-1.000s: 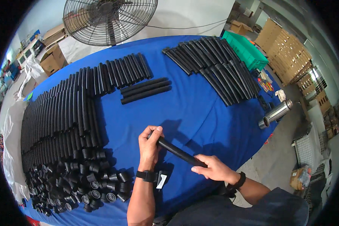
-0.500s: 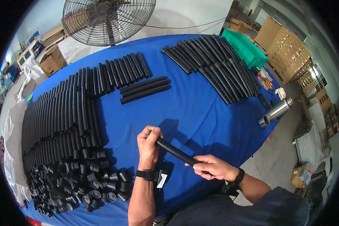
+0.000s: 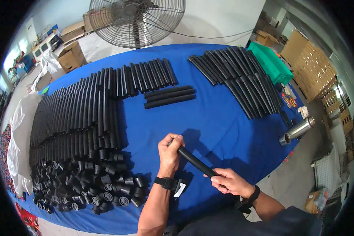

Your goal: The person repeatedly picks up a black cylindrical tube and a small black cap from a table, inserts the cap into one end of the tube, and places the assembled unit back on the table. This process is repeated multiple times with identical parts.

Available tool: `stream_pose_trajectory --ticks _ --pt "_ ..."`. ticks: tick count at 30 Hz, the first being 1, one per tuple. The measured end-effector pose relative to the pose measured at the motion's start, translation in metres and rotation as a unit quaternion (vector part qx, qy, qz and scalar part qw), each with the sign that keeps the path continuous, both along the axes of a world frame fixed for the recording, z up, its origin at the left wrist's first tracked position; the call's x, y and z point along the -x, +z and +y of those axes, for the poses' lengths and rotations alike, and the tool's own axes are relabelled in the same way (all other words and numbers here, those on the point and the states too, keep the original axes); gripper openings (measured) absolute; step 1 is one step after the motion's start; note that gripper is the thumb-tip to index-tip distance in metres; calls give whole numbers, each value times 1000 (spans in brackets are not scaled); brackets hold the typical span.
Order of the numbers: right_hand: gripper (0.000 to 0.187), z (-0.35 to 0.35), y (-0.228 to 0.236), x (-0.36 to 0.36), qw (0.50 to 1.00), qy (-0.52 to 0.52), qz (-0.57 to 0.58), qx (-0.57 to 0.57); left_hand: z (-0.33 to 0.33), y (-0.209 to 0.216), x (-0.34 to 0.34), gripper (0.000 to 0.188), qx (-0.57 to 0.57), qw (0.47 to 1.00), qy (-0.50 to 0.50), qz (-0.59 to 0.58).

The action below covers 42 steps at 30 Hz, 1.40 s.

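Note:
A black tube (image 3: pixel 196 161) slants between my two hands above the blue cloth, its upper left end lying higher in the picture. My left hand (image 3: pixel 170 151) is closed round that end, thumb on top, and covers the tip. Around the lower right end my right hand (image 3: pixel 229 181) closes with thumb and fingers; the tip there is mostly hidden. Left of my left forearm lies a heap of black ringed caps (image 3: pixel 86 185). Beyond my hands, three loose black tubes (image 3: pixel 170 96) rest side by side on the cloth.
Rows of black tubes (image 3: pixel 72 106) cover the table's left; another stack (image 3: pixel 240 82) lies far right. Behind it sits a green crate (image 3: pixel 270 63). A metal cylinder (image 3: pixel 297 131) lies at the right edge of the blue cloth (image 3: pixel 153 126). A large fan (image 3: pixel 137 19) stands behind.
The whole view has shifted, so the table and hands appear further right and slightly lower. Both hands keep their hold on the tube, at nearly the same slant.

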State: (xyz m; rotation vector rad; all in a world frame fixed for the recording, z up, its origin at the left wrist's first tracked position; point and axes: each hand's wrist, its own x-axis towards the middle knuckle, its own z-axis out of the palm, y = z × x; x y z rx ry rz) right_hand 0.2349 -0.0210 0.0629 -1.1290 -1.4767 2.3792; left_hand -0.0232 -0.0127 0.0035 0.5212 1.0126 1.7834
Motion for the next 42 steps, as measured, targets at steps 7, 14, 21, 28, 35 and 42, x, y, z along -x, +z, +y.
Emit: stream_pose_trajectory --ticks 7,14,21,28,35,42 --pt "31 3 -4 0 940 21 -79 -331 -2 10 -1 17 28 999 -29 11" --pt "28 7 16 -1 989 -21 69 131 -3 2 1 18 -36 998 -58 -8" --pt "26 1 5 3 980 27 -87 -177 2 -4 1 14 -4 999 -41 12" --pt "35 6 2 -1 950 43 -90 -297 0 4 -2 16 11 999 -40 3" --pt "30 16 15 -2 998 4 27 62 1 2 -1 15 -14 999 -42 -2" --pt "26 13 9 2 997 32 -28 -58 2 -1 -3 15 -19 1000 -6 3"
